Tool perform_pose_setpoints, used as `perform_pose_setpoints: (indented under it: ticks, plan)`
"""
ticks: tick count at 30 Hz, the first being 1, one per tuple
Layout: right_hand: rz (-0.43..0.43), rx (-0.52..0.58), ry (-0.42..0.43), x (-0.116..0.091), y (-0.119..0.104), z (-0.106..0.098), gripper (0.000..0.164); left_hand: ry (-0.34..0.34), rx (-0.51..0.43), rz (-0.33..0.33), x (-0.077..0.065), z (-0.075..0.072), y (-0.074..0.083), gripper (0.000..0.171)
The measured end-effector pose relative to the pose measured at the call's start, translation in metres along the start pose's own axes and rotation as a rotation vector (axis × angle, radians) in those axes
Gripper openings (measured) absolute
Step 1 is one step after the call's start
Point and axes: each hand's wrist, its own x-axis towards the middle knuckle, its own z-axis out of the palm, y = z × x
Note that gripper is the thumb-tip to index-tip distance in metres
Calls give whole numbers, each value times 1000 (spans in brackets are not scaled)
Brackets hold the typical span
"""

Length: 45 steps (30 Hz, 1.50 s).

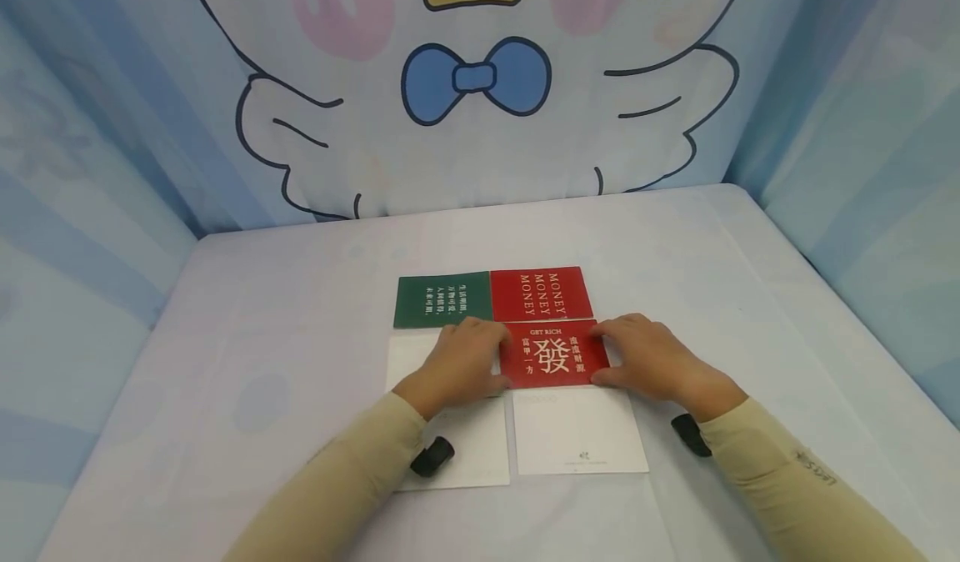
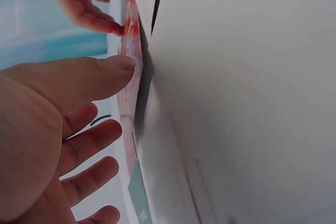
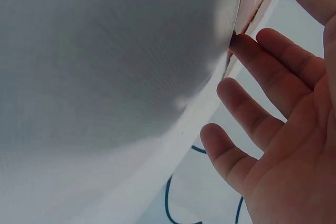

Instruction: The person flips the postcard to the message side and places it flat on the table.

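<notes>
In the head view a red card with gold lettering and a large Chinese character (image 1: 552, 355) lies between both hands. My left hand (image 1: 461, 366) touches its left edge with the thumb and fingers spread apart. At its right edge, my right hand (image 1: 652, 358) has a fingertip near the upper corner and the thumb near the lower one. The left wrist view shows the left thumb (image 2: 113, 72) at the card's edge, the other fingers loosely bent. Slightly bent, separated fingers of the right hand (image 3: 283, 87) appear in the right wrist view, one fingertip at an edge.
Above the red card lie a green card (image 1: 442, 299) and another red card (image 1: 540, 293) printed MONEY. White cards lie below it (image 1: 581, 429) and under the left forearm (image 1: 476, 458). Cartoon-printed cloth (image 1: 480, 153) hangs behind the table (image 1: 285, 312).
</notes>
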Motion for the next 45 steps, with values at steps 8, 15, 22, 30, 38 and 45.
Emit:
perform_pose_setpoints:
  ticks: [8, 15, 22, 30, 38, 45]
  plan:
    - [-6, 21, -36, 0, 2, -1, 64, -39, 17, 18, 4, 5, 4, 47]
    - [-2, 14, -52, 1, 3, 0, 66, -42, 59, 36, 4, 3, 7, 46]
    - [13, 13, -77, 2, 3, -2, 70, -89, 69, 71, 8, -1, 4, 41]
    - [-18, 40, -81, -1, 3, -6, 61, -131, -1, 61, 10, -8, 1, 40]
    - [-52, 29, 0, -3, 3, -7, 42, -55, 10, 69, 7, -7, 4, 36]
    - [24, 54, 117, -3, 3, -9, 42, 103, -53, 35, 7, -6, 5, 35]
